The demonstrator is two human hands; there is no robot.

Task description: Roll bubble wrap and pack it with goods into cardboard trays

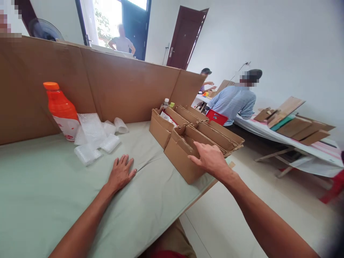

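My left hand (122,171) lies flat on the green-covered table (129,215), fingers spread and holding nothing. Over the near end of a cardboard box (180,157) is my right hand (209,157), its thumb and index finger apart at the box's rim. The other fingers of that hand are mostly hidden. The box stands in a cluster of open cardboard boxes at the table's right edge. In the left one of these boxes (159,130) are some white and red packages (167,117). Left of my left hand's fingertips lie several pieces of bubble wrap (92,132).
A large orange bottle (63,111) stands at the left, before a tall cardboard partition (120,86). Behind the boxes shows a clear bottle (165,103) with a white cap. A person in blue (232,102) sits beyond, near another table (260,129) bearing cardboard.
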